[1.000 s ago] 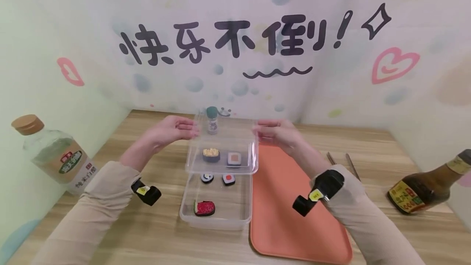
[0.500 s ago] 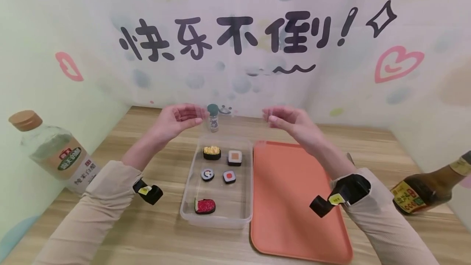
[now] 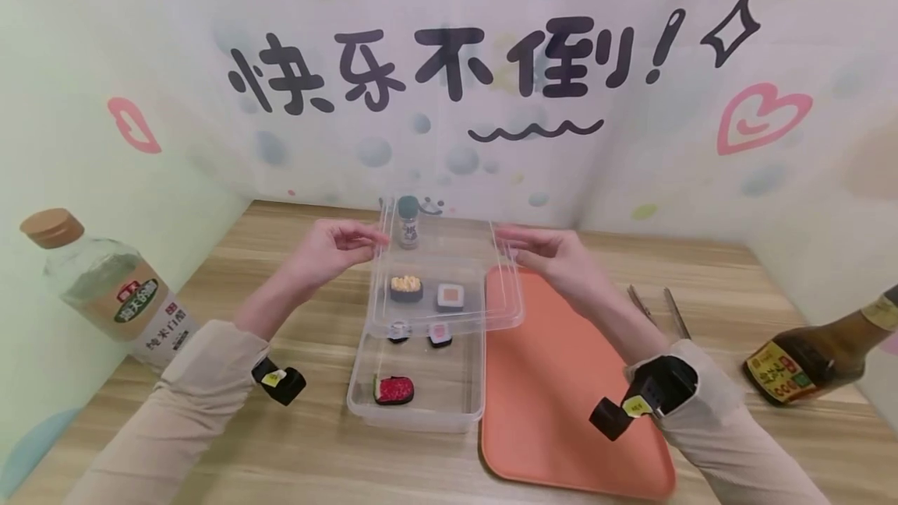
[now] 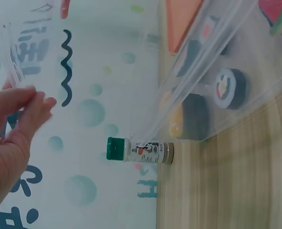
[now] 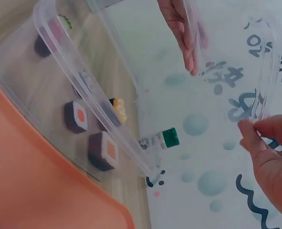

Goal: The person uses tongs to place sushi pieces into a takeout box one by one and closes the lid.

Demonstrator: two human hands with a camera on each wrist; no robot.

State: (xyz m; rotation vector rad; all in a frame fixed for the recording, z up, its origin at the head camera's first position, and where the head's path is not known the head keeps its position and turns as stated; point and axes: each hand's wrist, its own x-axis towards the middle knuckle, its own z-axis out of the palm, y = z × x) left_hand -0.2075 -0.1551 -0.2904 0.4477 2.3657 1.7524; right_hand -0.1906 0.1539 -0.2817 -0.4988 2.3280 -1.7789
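Tilted above the clear plastic box (image 3: 414, 415) is its clear lid (image 3: 517, 310). My left hand (image 3: 337, 252) pinches the lid's left edge, and my right hand (image 3: 550, 252) pinches the right edge. Both pinches show in the wrist views, at the left fingertips (image 4: 33, 93) and the right fingertips (image 5: 249, 126). Inside the box lie several sushi pieces: a red-topped one (image 3: 394, 390) near the front, small rolls (image 3: 440, 336) in the middle, and an egg-topped one (image 3: 407, 288) beside a square one (image 3: 450, 298) farther back, seen through the lid.
An orange tray (image 3: 561, 427) lies right of the box, with metal tongs (image 3: 677, 314) beyond it. A green-capped shaker (image 3: 408, 228) stands behind. A large vinegar bottle (image 3: 129, 302) is at the left, and a brown sauce bottle (image 3: 793, 365) at the right.
Between the earlier frames, both hands raised the lid off the view of the box and it blurred. Now it is lower over the box's back half, slightly farther right than at first.
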